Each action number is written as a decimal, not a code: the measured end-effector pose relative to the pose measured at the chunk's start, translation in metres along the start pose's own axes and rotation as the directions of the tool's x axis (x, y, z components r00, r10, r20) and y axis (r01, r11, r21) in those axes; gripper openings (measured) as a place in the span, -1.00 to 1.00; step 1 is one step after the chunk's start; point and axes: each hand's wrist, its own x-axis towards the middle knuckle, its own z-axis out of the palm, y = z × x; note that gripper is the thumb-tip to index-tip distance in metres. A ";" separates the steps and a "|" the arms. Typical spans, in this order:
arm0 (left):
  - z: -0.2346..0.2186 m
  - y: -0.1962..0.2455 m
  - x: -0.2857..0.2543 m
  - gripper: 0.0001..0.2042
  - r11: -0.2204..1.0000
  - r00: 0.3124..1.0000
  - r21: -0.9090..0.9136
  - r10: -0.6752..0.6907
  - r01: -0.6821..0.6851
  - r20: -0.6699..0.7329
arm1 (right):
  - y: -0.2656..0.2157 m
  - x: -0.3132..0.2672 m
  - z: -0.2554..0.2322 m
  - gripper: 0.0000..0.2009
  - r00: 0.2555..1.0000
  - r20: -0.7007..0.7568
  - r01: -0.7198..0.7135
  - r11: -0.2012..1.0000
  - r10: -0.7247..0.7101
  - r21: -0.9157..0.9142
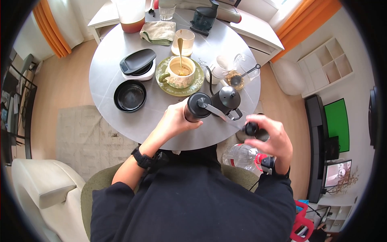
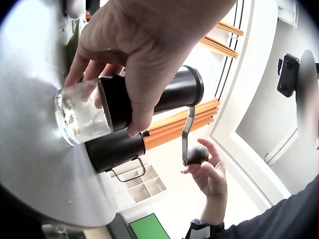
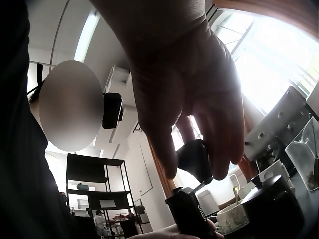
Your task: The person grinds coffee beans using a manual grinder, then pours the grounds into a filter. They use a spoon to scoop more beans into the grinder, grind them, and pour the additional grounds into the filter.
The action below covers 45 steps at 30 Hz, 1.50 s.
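Observation:
A hand coffee grinder (image 2: 122,102) with a black body and a clear jar at its base stands upright at the table's near edge. My left hand (image 1: 175,119) grips it around the body, thumb on the near side. From its lid a metal crank arm (image 1: 219,111) reaches out to the right, ending in a round black knob (image 2: 198,154). My right hand (image 1: 272,135) pinches this knob between thumb and fingers. Pale bits show inside the clear jar (image 2: 82,112). Right beside the grinder is a black gooseneck kettle (image 1: 226,101).
A patterned cup (image 1: 181,78) with a spoon stands on a green plate (image 1: 168,88). To the left are a black bowl (image 1: 130,96) and a white scale (image 1: 147,73) bearing black dishes. A glass carafe (image 1: 248,66) sits at right. Below the table edge is a large plastic bottle (image 1: 242,155).

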 end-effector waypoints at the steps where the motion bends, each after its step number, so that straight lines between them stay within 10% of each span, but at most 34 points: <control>1: -0.001 0.001 0.000 -0.70 1.000 1.000 0.004 -0.011 0.011 0.005 | -0.008 -0.003 0.000 -0.47 0.998 0.045 0.039 0.999 -0.039 -0.002; 7: -0.002 0.000 0.000 -0.70 0.999 0.999 0.010 -0.030 0.030 0.023 | -0.072 0.024 0.018 -0.51 0.837 0.385 0.420 0.907 -0.389 0.005; 12: -0.002 0.002 -0.002 -0.80 0.989 0.999 -0.145 0.039 -0.036 0.021 | -0.105 0.094 0.063 -0.61 0.636 0.348 0.768 0.605 -0.689 -0.207; 15: 0.004 0.005 -0.006 -0.75 0.984 0.976 -0.020 0.173 -0.177 -0.131 | -0.108 0.159 0.073 -0.82 0.662 0.361 0.724 0.685 -0.657 -0.081; 17: 0.008 -0.031 0.004 -0.68 0.894 0.929 0.292 0.366 -0.339 -0.044 | -0.089 0.203 0.086 -0.83 0.802 0.402 0.586 0.715 -0.442 -0.381; 18: 0.002 -0.011 0.002 -0.64 0.989 0.994 0.118 0.097 -0.091 -0.041 | -0.076 0.216 0.076 -0.82 0.839 0.339 0.532 0.773 -0.425 -0.347; 21: -0.002 0.000 0.002 -0.48 0.993 0.991 0.031 -0.118 0.116 0.070 | -0.017 0.238 0.052 -0.70 0.933 0.135 0.359 0.849 -0.333 -0.388; 25: -0.001 0.001 0.000 -0.65 0.999 1.000 0.029 -0.018 0.018 0.008 | 0.040 0.187 0.010 -0.72 0.969 -0.013 0.216 0.870 -0.248 -0.444; 30: 0.000 0.000 0.000 -0.65 0.999 0.999 0.022 0.031 -0.030 -0.033 | 0.003 0.060 -0.010 -0.71 0.995 -0.080 -0.101 0.784 0.066 -0.613; 37: -0.003 0.002 -0.001 -0.66 1.000 1.000 -0.009 -0.018 0.019 0.021 | -0.077 0.025 0.009 -0.56 0.865 0.377 0.428 0.878 -0.331 -0.214; 43: -0.003 0.005 -0.003 -0.77 0.983 0.998 -0.178 0.056 -0.053 0.016 | -0.103 0.116 0.067 -0.72 0.631 0.381 0.770 0.607 -0.676 -0.197; 45: -0.002 0.000 0.000 -0.75 0.978 0.988 -0.137 0.155 -0.157 -0.025 | -0.098 0.164 0.082 -0.69 0.656 0.317 0.736 0.674 -0.685 -0.065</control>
